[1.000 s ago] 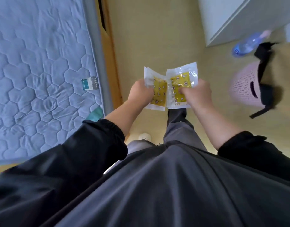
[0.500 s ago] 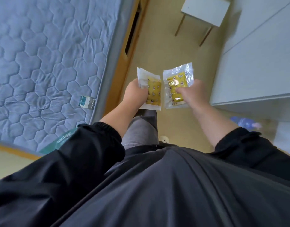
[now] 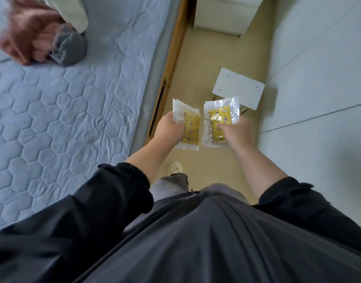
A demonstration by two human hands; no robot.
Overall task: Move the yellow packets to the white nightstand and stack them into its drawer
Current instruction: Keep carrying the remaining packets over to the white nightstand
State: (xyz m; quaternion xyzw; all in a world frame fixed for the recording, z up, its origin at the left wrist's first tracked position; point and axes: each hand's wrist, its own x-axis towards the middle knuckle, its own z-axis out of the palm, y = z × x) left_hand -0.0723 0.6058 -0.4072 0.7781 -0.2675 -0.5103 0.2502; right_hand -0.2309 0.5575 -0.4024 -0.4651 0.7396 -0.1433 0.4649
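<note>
I stand in the aisle beside the bed with yellow packets in both hands. My left hand [image 3: 169,130] grips a small bundle of yellow packets [image 3: 191,127] in clear-and-white wrappers. My right hand [image 3: 237,132] pinches another yellow packet [image 3: 218,121], held up next to the first. Far ahead at the top of the view stands the white nightstand [image 3: 222,16]; its drawer cannot be made out from here.
The bed with a blue quilted mattress [image 3: 73,111] and wooden frame runs along my left. A small white stool [image 3: 237,87] stands on the beige floor just ahead. White cabinet fronts [image 3: 318,78] line the right. Pink and grey plush things [image 3: 41,41] lie on the bed.
I have turned and walked along the bed; the stool is now close ahead and the nightstand has come into view. Both hands still hold their packets.
</note>
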